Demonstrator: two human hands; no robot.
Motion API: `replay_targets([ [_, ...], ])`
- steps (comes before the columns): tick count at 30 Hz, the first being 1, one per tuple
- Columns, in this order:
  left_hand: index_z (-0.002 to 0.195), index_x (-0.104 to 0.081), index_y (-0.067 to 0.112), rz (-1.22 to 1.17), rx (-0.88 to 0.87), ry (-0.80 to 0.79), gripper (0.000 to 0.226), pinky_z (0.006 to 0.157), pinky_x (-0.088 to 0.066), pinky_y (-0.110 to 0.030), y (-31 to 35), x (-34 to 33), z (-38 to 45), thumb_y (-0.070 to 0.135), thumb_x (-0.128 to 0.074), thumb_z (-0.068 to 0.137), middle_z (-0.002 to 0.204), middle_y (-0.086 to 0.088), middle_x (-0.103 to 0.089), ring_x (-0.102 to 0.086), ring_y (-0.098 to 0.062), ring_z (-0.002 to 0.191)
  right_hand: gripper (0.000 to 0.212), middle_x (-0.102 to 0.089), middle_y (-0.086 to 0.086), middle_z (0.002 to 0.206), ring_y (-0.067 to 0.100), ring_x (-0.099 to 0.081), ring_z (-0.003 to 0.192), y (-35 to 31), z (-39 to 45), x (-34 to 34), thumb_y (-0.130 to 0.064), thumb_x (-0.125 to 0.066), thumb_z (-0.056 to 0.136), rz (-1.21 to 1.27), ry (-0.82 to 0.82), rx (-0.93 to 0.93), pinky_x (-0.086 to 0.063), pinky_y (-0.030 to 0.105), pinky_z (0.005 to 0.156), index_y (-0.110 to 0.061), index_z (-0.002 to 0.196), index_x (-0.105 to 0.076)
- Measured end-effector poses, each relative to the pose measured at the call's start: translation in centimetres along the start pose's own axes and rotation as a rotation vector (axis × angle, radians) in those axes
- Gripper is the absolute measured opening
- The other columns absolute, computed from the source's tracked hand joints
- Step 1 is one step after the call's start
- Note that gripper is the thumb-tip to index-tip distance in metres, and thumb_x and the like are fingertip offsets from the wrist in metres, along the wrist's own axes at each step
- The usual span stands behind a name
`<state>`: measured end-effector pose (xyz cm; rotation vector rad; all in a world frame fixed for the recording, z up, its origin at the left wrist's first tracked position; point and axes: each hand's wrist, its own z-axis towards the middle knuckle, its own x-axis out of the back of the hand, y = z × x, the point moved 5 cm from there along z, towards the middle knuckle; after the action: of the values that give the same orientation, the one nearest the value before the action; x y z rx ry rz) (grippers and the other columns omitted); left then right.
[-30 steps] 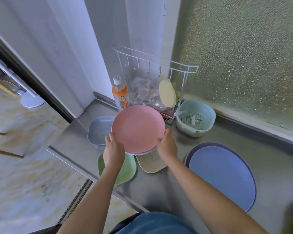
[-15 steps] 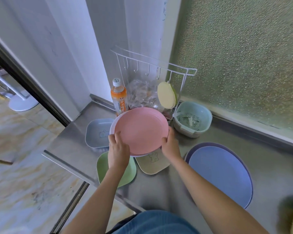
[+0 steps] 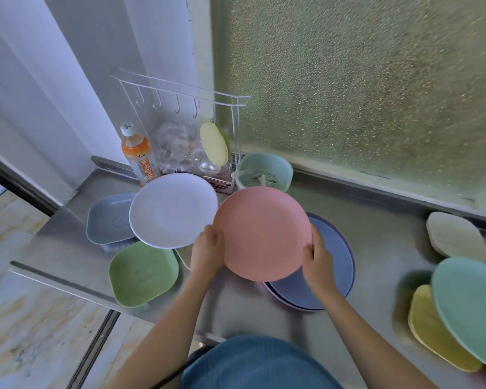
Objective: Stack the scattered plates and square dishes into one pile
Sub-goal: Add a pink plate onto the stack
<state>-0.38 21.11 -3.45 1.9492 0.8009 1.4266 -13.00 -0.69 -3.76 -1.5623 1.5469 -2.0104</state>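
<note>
I hold a round pink plate (image 3: 261,231) between my left hand (image 3: 208,252) on its left rim and my right hand (image 3: 317,262) on its right rim. It hovers over the large blue plate (image 3: 334,265), which lies on a purple one. A white round plate (image 3: 173,210) rests at the left, overlapping a grey-blue square dish (image 3: 108,219). A green square dish (image 3: 143,273) lies near the counter's front edge. A beige dish (image 3: 184,255) is mostly hidden behind my left hand. At the right sit a cream dish (image 3: 455,237), a teal plate (image 3: 472,307) and a yellow dish (image 3: 432,332).
A white wire rack (image 3: 180,91) with hooks stands in the back corner, with an orange drink bottle (image 3: 138,153), clear plastic and a yellow pad (image 3: 213,144). A pale green colander (image 3: 264,172) sits beside it. The steel counter's edge (image 3: 62,282) drops to the floor at left.
Both hands carried the pink plate to the right, off the white plate and over the blue one. The view swung right, bringing the dishes at the right into sight.
</note>
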Motion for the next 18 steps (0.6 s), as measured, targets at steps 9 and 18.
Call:
replay_targets([
  [9, 0.081, -0.054, 0.008, 0.533, -0.231, -0.163, 0.029, 0.061, -0.037, -0.03, 3.5, -7.9, -4.2, 0.025, -0.034, 0.094, 0.088, -0.016, -0.068, -0.062, -0.036, 0.081, 0.05, -0.063, 0.018, 0.113, 0.037, -0.058, 0.1, 8.1, -2.3, 7.3, -0.019, -0.034, 0.096, -0.381, 0.013, -0.259, -0.046, 0.041, 0.085, -0.025, 0.145, -0.025],
  [18, 0.102, -0.055, 0.006, 0.622, -0.122, -0.181, 0.03, 0.068, -0.037, -0.031, 2.3, -9.7, -4.5, 0.024, -0.031, 0.097, 0.104, -0.013, -0.066, -0.063, -0.033, 0.095, 0.055, -0.062, 0.01, 0.111, 0.027, -0.061, 0.096, 7.8, -1.2, 7.1, -0.029, -0.026, 0.097, -0.651, -0.148, -0.238, -0.047, 0.039, 0.083, -0.023, 0.147, -0.004],
])
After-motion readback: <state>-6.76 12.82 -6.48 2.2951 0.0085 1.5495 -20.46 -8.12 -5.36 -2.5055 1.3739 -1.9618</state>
